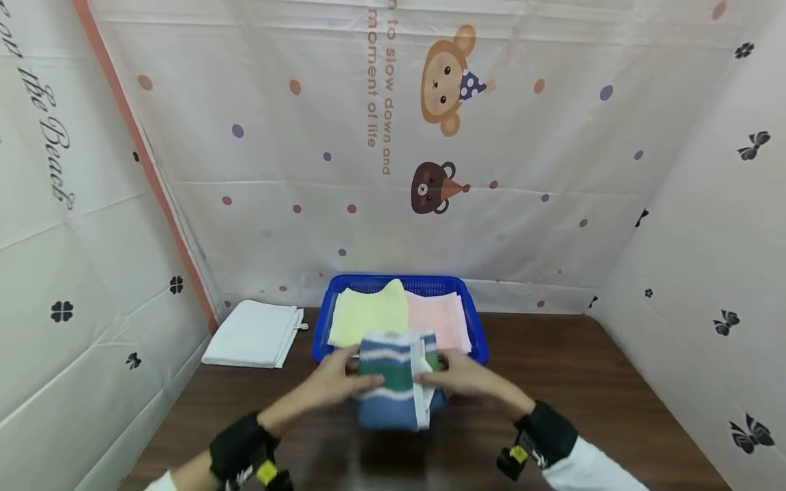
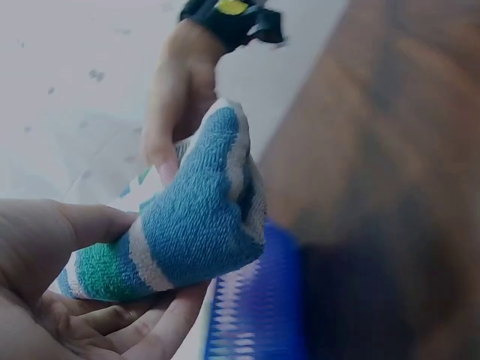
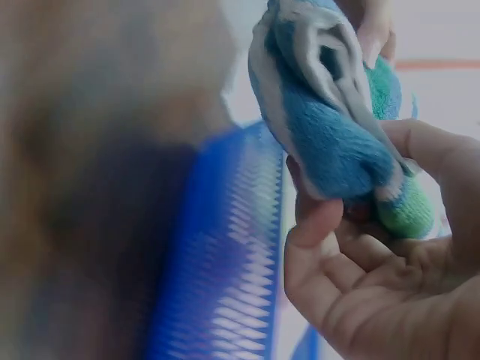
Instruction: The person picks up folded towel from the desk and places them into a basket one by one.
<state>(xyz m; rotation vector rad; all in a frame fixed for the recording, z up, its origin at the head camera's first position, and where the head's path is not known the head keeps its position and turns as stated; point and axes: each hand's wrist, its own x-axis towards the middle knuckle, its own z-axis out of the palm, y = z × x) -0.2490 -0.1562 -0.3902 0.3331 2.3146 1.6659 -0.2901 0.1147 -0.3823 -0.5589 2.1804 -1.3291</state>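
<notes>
A folded towel (image 1: 388,382) with blue, green and white stripes is held up in front of the blue basket (image 1: 479,344), above the table. My left hand (image 1: 336,379) grips its left side, thumb on the near face and fingers beneath, as the left wrist view shows of the towel (image 2: 199,206). On the opposite side my right hand (image 1: 467,374) pinches the towel near its white edge. In the right wrist view the folded layers of the towel (image 3: 330,135) bulge between thumb and fingers. Inside the basket lie a yellow towel (image 1: 371,314) and a pink towel (image 1: 432,317).
A folded white towel (image 1: 252,334) lies on the brown wooden table (image 1: 540,368), left of the basket. Printed white sheets (image 1: 276,150) hang behind the table and along both sides. The basket stands close to the back sheet.
</notes>
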